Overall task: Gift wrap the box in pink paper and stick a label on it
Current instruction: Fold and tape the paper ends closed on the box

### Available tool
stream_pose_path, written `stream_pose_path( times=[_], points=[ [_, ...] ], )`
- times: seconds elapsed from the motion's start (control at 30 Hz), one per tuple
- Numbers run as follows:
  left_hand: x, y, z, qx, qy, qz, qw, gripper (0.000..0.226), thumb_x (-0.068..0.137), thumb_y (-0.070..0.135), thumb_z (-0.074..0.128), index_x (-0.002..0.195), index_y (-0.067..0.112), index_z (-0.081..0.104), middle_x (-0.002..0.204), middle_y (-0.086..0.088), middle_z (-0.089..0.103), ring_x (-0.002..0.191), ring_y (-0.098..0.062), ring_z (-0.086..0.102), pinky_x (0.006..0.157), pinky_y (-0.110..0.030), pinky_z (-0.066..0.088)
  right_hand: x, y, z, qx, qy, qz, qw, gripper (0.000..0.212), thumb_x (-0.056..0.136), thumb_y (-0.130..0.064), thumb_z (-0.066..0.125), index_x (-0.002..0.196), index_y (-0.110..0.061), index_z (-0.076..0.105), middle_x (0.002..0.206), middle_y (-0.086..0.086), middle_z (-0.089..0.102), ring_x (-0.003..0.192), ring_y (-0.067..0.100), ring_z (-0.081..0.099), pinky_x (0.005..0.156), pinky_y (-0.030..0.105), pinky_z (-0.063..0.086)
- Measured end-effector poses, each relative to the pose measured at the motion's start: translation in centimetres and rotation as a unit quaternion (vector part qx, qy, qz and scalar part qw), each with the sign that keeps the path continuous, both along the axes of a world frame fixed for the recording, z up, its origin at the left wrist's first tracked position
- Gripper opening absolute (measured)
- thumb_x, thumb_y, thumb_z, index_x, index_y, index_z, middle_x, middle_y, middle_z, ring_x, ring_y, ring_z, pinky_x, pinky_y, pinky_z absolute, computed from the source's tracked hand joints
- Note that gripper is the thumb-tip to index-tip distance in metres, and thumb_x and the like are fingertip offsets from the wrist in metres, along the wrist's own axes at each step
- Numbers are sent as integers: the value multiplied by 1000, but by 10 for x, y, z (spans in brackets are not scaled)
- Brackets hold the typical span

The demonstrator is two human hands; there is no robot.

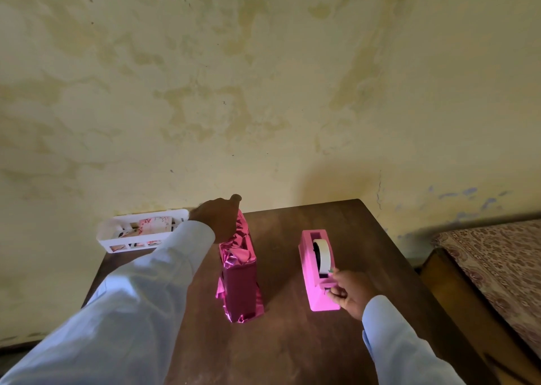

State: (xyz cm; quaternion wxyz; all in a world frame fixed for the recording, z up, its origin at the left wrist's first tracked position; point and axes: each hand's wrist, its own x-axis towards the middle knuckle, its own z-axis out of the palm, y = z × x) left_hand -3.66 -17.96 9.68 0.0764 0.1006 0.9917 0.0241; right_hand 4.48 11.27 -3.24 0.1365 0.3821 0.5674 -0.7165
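1. Centre frame: the box (240,285), half-wrapped in pink paper (238,238), stands on the tabletop (292,349).
2. Left grip (218,219) clutches the pink paper, crumpled at the far end.
3. Right grip (349,294) pinches tape (325,255) at the dispenser (316,296), right of centre.

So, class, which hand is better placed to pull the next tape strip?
Right. The right hand pinches the tape at the tape dispenser; the left hand holds the far end of the box.
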Motion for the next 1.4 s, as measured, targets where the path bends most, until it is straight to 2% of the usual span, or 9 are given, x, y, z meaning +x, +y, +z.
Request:
stream_pose_path(
  times=[0.07,0.17,0.37,0.5,0.67,0.97,1.07,1.2,1.4],
  points=[
    [0,0,0,0,6,-8,1000,62,91,6,46,149,14,26,86,-2,56,86,-28,57,80,-41,52,9,-2,-4,-10,25,-17,999,19,95,-9,64,107,6,64,98,24,65,95,35,61,95,43,53],
    [0,0,-2,-2,8,-12,1000,63,90,4,46,149,14,25,95,-7,64,93,-31,62,84,-44,54,23,-5,-19,-10,51,-42,998,19,95,-10,64,106,5,66,103,30,66,97,32,65,92,41,55],
    [-1,1,-4,-4,14,-21,1000,61,93,5,46,149,13,25,95,-6,64,95,-31,63,82,-41,52,41,-7,-43,16,84,-64,994,17,97,-10,60,104,3,67,104,17,71,101,29,70,95,41,55],
    [-2,1,-6,-7,19,-27,999,62,93,5,46,150,14,24,76,2,52,86,-28,59,82,-41,53,52,-6,-66,29,79,-52,995,19,89,-26,70,86,-8,74,105,11,74,98,25,73,95,48,56],
    [-2,2,-6,-9,19,-28,999,62,91,4,47,148,14,26,72,3,49,83,-28,59,79,-41,53,63,-13,-87,-21,64,-84,994,21,94,-16,66,110,-2,67,112,14,70,103,29,70,92,42,56],
    [1,1,-4,0,15,-21,1000,65,91,3,46,151,15,24,71,4,46,81,-26,53,74,-38,48,57,-21,-88,22,30,-70,997,17,98,-20,62,108,-7,65,106,10,73,104,25,70,102,46,51],
    [3,0,-5,14,8,-13,1000,68,91,4,47,153,17,20,78,2,53,84,-26,56,76,-38,49,53,-23,-90,51,18,-71,996,11,98,-20,62,101,-10,66,102,8,74,100,24,71,99,44,53],
    [4,-6,-5,36,-3,-2,999,71,93,6,48,155,17,15,106,-11,67,97,-31,62,78,-39,49,45,-22,-96,86,-4,-61,994,15,97,-23,62,103,-9,66,102,8,73,96,23,71,96,44,55],
    [1,-14,-8,67,-22,8,997,78,92,2,48,157,19,9,113,-15,67,101,-34,65,89,-46,54,42,-24,-93,108,-17,-44,993,16,98,-24,60,85,-16,63,102,8,72,97,24,69,97,44,54]
  ],
)
